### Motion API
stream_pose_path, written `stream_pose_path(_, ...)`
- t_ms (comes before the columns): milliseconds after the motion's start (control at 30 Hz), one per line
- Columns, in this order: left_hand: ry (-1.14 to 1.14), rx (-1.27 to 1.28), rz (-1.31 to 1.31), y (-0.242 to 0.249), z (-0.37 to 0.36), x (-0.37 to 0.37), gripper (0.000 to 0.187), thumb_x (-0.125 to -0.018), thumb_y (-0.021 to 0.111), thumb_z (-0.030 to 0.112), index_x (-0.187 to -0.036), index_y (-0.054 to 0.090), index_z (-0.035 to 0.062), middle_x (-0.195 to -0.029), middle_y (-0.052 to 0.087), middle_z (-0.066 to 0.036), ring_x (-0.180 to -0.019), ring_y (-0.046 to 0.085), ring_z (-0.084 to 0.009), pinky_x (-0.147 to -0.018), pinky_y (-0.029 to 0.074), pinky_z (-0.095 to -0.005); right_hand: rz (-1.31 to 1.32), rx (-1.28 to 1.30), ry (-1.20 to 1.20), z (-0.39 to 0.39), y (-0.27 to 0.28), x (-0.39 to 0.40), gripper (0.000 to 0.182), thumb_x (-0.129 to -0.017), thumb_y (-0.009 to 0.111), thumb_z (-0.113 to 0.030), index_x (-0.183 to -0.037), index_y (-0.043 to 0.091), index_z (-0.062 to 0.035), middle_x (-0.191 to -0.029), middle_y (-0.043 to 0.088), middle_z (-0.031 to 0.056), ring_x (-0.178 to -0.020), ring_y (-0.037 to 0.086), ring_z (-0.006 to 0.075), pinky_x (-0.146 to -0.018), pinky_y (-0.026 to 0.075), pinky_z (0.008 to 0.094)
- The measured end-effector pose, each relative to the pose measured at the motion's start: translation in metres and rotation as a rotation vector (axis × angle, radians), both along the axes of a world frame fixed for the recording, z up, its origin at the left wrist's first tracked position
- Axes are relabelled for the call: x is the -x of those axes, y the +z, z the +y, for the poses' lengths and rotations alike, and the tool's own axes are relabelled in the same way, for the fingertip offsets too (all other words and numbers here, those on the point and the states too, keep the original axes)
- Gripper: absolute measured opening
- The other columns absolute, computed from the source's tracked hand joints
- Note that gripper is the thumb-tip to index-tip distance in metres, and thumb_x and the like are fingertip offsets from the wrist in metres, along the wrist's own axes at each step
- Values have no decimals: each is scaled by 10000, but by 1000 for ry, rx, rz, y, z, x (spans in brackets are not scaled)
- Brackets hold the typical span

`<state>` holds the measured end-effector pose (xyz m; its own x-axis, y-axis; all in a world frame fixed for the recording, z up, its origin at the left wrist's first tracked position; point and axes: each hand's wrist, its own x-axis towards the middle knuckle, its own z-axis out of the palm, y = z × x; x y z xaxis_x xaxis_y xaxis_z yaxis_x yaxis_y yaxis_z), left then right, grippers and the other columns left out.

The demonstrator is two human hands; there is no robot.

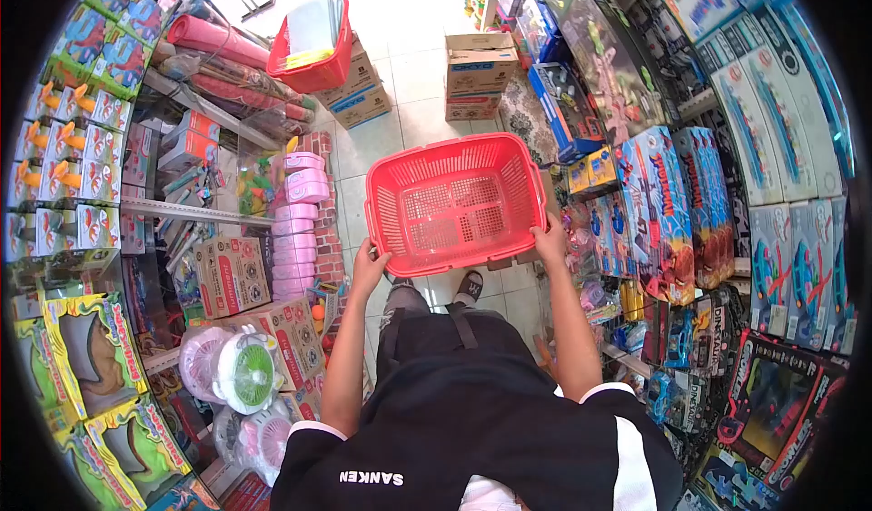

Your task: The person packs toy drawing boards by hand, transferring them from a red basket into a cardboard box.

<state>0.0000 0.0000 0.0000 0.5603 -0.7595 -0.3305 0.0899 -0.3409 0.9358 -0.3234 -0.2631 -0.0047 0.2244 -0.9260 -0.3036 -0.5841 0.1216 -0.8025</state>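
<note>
A red plastic basket point(456, 261) with slotted walls and a grid bottom is held out in front of me above the tiled floor. Nothing lies inside it. My left hand point(371, 264) grips the rim at its near left corner. At the near right corner, my right hand point(549, 241) has its fingers wrapped round the rim. Parts of the fingers on both hands are hidden by the basket's edge.
Shelves of boxed toys line both sides of the aisle. Ahead on the left, another red basket point(338, 57) with packs in it sits on cardboard boxes point(363, 102). Stacked cartons point(480, 75) stand ahead right. Wrapped fans point(245, 370) and pink cases point(295, 229) are on my left.
</note>
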Motion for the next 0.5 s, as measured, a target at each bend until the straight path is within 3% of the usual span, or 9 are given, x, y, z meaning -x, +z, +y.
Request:
stream_pose_path(67, 56, 63, -70, -3, 1, -8, 251, -854, 649, 49, -1052, 497, 17, -991, 664, -129, -858, 670, -181, -731, 536, -284, 20, 143, -12, 0, -10, -9, 492, -707, 645, -49, -1180, 583, 71, -1073, 673, 213, -966, 670, 277, -887, 496, 359)
stream_pose_path(100, 63, 90, 0, -26, -10, -16, 251, -854, 649, 49, -1052, 497, 17, -991, 664, -129, -858, 670, -181, -731, 536, -284, 88, 173, -3, -13, 3, -17, 492, -707, 645, -49, -1180, 583, 71, -1073, 673, 213, -966, 670, 277, -887, 496, 359)
stream_pose_path(167, 96, 38, 33, -32, -7, -55, 235, -852, 658, 57, -1025, 506, 17, -971, 663, -116, -853, 665, -171, -719, 525, -278, -220, 14, 10, -9, -1, -53, 462, -704, 619, -26, -1153, 590, 81, -1010, 688, 184, -897, 682, 241, -827, 515, 332)
stream_pose_path(300, 119, 28, -57, -33, -23, -124, 239, -868, 657, 110, -1032, 519, 5, -976, 652, -108, -856, 650, -179, -735, 514, -295, -170, 21, -34, -16, -9, -117, 420, -677, 590, 64, -1095, 624, 41, -945, 681, 98, -830, 652, 170, -738, 517, 281)
stream_pose_path(500, 182, -4, 110, -49, -9, -212, 427, -858, 700, 211, -1193, 541, -1, -1034, 651, -105, -943, 629, -183, -823, 494, -310, -244, -113, -54, 4, 25, -200, 435, -677, 574, 70, -1107, 627, 35, -972, 680, 83, -858, 647, 145, -748, 515, 272)
